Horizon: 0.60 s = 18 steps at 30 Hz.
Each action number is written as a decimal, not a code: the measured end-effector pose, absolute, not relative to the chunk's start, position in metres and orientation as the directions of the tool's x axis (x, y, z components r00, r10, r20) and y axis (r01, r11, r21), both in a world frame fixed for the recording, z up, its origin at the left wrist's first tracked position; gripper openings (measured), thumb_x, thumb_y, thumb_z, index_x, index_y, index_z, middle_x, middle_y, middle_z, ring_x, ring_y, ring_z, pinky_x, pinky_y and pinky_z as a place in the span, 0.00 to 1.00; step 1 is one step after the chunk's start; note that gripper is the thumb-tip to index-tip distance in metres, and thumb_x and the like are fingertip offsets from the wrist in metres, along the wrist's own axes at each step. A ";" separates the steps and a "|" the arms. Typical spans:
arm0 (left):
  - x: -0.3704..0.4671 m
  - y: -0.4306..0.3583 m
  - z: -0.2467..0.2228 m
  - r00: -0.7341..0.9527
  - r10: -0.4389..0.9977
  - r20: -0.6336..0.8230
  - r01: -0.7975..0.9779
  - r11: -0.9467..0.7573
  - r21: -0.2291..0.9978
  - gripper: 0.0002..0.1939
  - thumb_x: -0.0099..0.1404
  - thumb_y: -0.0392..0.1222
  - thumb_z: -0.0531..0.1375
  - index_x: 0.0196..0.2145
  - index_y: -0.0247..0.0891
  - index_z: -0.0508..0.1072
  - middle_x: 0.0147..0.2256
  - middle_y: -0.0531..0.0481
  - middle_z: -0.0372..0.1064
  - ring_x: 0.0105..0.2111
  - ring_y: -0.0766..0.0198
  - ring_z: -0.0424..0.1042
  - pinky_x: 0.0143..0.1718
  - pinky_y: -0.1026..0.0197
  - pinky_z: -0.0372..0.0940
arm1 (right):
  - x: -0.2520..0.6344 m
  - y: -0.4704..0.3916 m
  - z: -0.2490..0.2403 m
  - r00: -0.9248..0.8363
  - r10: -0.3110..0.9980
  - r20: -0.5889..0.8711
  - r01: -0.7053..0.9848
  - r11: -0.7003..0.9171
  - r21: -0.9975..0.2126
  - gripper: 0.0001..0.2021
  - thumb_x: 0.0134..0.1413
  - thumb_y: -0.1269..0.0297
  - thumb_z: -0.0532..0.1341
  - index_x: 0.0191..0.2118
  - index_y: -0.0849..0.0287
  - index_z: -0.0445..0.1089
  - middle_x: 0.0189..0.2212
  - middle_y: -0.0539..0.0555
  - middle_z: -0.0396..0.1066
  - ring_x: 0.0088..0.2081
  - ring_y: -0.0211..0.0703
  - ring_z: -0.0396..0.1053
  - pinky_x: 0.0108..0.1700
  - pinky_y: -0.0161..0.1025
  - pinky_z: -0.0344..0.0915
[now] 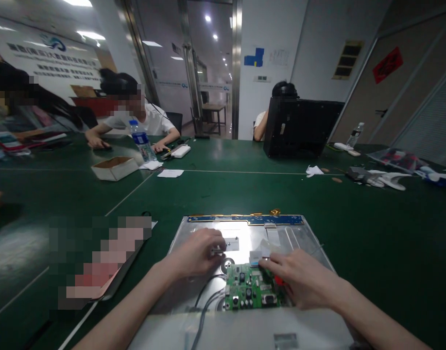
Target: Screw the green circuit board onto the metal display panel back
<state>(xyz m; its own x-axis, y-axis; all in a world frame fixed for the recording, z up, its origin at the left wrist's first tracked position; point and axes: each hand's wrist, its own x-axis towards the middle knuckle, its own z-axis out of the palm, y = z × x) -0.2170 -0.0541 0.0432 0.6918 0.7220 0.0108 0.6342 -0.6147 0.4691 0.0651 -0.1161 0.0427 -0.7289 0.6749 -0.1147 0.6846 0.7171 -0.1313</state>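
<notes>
A metal-backed display panel (241, 238) lies in front of me, with a green circuit board (247, 287) near its lower middle and a blue circuit strip (245, 220) along its far edge. Over the panel's left half, my left hand (201, 250) is closed, its fingertips around a small metallic bit that I cannot make out. My right hand (299, 277) rests at the board's right side, its index fingertip on the flat ribbon cable's end (255, 257). Something red (279, 280) shows under its curled fingers. Grey cables (204, 311) run from the board's left toward me.
Left of the panel lies a flat device (110, 262), partly pixelated, with a white cable. Farther off are an open cardboard box (114, 168), a water bottle (141, 141), a black monitor (303, 127) and white gloves (385, 179). Several people sit around the green table (223, 192).
</notes>
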 end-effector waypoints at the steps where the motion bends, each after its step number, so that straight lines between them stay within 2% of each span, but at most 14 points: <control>1: -0.216 -0.054 0.042 0.699 0.715 0.012 0.626 -0.620 0.473 0.06 0.62 0.40 0.58 0.32 0.38 0.75 0.33 0.47 0.71 0.34 0.59 0.67 0.36 0.57 0.58 | 0.065 -0.118 0.041 -0.732 0.671 -0.122 0.681 0.724 -0.108 0.32 0.44 0.65 0.63 0.58 0.57 0.58 0.44 0.59 0.70 0.33 0.45 0.67 0.28 0.38 0.55; 6: -0.216 -0.053 0.040 0.725 0.689 0.002 0.582 -0.615 0.531 0.08 0.62 0.38 0.57 0.35 0.38 0.77 0.35 0.46 0.71 0.36 0.59 0.68 0.37 0.58 0.60 | 0.069 -0.128 0.024 -0.786 0.615 -0.055 0.612 0.788 0.066 0.31 0.46 0.77 0.58 0.59 0.59 0.57 0.43 0.59 0.72 0.28 0.41 0.66 0.23 0.39 0.49; 9: -0.216 -0.052 0.041 0.734 0.678 -0.018 0.567 -0.598 0.566 0.09 0.60 0.36 0.57 0.36 0.39 0.77 0.35 0.47 0.72 0.36 0.59 0.68 0.37 0.58 0.61 | 0.075 -0.129 0.017 -0.835 0.550 0.027 0.549 0.825 0.133 0.25 0.51 0.77 0.56 0.57 0.63 0.58 0.40 0.59 0.73 0.26 0.40 0.66 0.21 0.40 0.49; 13: -0.215 -0.052 0.043 0.743 0.667 -0.056 0.560 -0.573 0.598 0.09 0.57 0.34 0.60 0.36 0.41 0.78 0.36 0.49 0.72 0.36 0.60 0.69 0.39 0.59 0.60 | 0.080 -0.126 0.015 -0.853 0.497 0.158 0.517 0.845 0.133 0.23 0.54 0.69 0.58 0.56 0.65 0.59 0.36 0.57 0.74 0.25 0.40 0.67 0.21 0.39 0.51; 18: -0.213 -0.053 0.044 0.760 0.644 -0.089 0.547 -0.559 0.623 0.07 0.57 0.36 0.63 0.35 0.43 0.78 0.33 0.52 0.71 0.34 0.62 0.68 0.37 0.60 0.59 | 0.081 -0.121 0.009 -0.830 0.462 0.313 0.511 0.854 0.094 0.18 0.55 0.67 0.58 0.52 0.66 0.63 0.33 0.57 0.74 0.25 0.39 0.67 0.21 0.38 0.52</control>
